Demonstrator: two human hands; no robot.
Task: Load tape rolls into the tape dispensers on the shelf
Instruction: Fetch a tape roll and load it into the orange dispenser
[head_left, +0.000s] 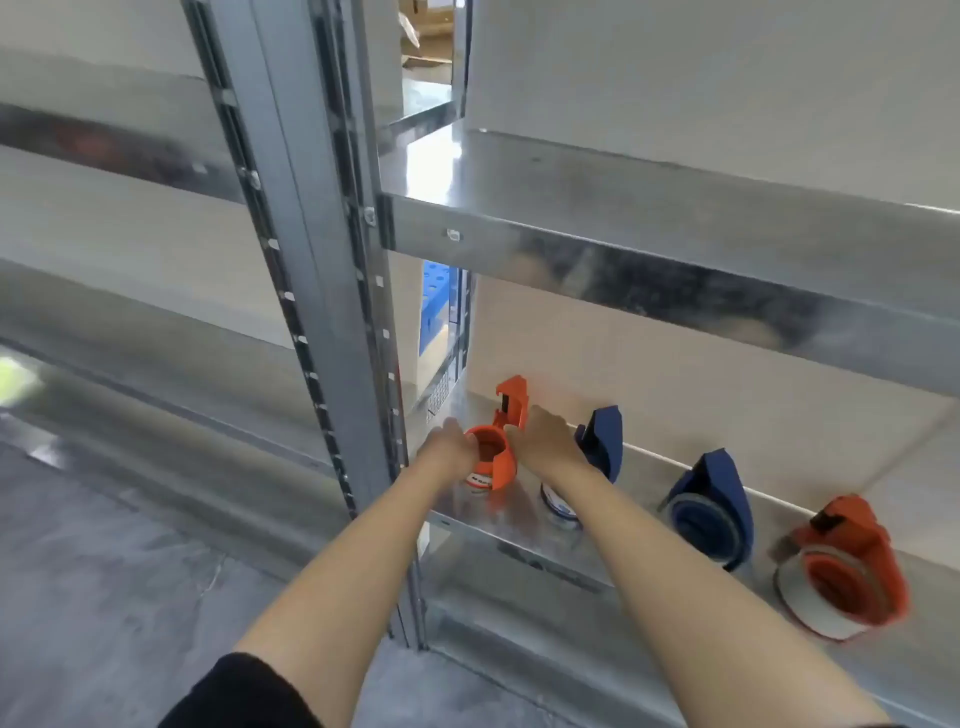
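Galvanised steel shelving over a grey concrete floor (104, 545); work is at the far left end of the lower shelf (641, 470), next to the upright post (306, 260)

Orange dispenser (505, 465): round hub faces the camera, cutter end points up and back. Resting on the shelf or lifted just clear, cannot tell. A white roll edge with a red label (479, 480) shows under the hub, so the roll looks seated or nearly so.

Left hand (449, 446): fingers curled on the hub's left rim. Right hand (545, 439): closed over the body below the cutter, fingertips hidden behind it. Both grip this one dispenser.

Rightward along the shelf: blue dispenser (602, 441) just beside the right hand, second blue dispenser (711, 501), far orange dispenser (844, 566). Each appears to carry a roll.

Risks:
- A roll not pressed fully home could slide off the hub on release
- The right wrist is close to the blue neighbour, so a careless withdrawal could tip it
- The cutter teeth sit near the right hand
- Motion blur leaves the seating unconfirmed
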